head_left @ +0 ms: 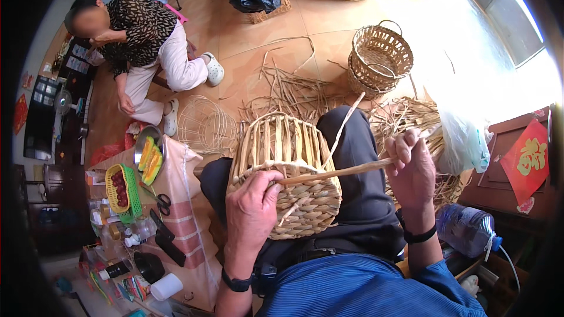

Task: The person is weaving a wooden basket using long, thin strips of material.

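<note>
Holding red fruit (121,190), a yellow basket (110,188) stands left of the woven basket (308,211).

Brown strip (335,173) stretching across a woven basket (314,208)

The left hand (254,202) is pinching the strip over the basket, which is resting between dark-trousered legs (355,167); the right hand (413,167) is holding the strip out to the right. Loose strips (294,89) are lying on the floor (247,38) beyond. To the left, another person (144,32) is sitting near a cloth-covered tabletop (180,214), where scissors (164,202) are lying.
</note>
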A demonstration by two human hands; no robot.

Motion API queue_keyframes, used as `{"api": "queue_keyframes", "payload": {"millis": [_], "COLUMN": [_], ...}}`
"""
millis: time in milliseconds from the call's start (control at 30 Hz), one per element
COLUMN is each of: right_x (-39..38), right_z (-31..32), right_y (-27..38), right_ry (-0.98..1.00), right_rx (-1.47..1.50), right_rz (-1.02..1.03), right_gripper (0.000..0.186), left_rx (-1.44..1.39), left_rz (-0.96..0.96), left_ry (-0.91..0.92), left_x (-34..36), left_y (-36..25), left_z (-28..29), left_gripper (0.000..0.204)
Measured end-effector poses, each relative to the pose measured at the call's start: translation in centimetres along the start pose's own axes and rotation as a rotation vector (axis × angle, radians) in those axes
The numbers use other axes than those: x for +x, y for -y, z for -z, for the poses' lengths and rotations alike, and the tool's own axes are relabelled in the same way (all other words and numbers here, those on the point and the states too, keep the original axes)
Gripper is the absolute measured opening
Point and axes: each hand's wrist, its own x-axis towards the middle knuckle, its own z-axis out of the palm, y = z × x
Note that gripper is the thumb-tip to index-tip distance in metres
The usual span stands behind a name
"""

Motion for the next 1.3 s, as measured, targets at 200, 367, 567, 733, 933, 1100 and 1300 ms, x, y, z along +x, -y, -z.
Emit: {"api": "queue_keyframes", "payload": {"millis": [200, 367, 567, 733, 933, 1100, 1300], "right_x": [-1.9, -3.9, -3.8, -3.9, -3.6, -2.9, -1.7], "right_z": [0.5, -3.9, -5.5, -7.0, -7.5, -7.7, -7.5], "right_y": [-3.8, -4.9, -7.6, -8.8, -10.1, -8.8, -4.6], "right_ry": [0.206, 0.367, 0.325, 0.125, 0.072, 0.165, 0.248], "right_rx": [0.078, -0.249, -0.103, 0.073, 0.166, -0.172, -0.857], "right_rz": [-0.413, -0.846, -0.98, -1.003, -0.896, -0.88, -0.512], "right_gripper": [0.031, 0.034, 0.04, 0.039, 0.038, 0.043, 0.029], "left_rx": [0.166, 0.293, 0.344, 0.196, 0.203, 0.291, 0.279], "left_rz": [-0.114, -0.251, -0.318, -0.227, -0.343, -0.321, -0.313], "left_ry": [-0.047, -0.219, -0.254, -0.172, -0.097, -0.119, -0.084], "left_x": [-0.8, -1.7, -1.6, -2.4, -1.4, -1.4, -1.0], "left_y": [-0.5, 0.7, 0.2, 0.7, -0.2, -0.9, -0.7], "left_z": [-0.2, -0.8, -0.4, -0.3, 0.2, -0.5, -0.5], "left_gripper": [0.027, 0.029, 0.015, 0.02, 0.043, 0.051, 0.047]}}
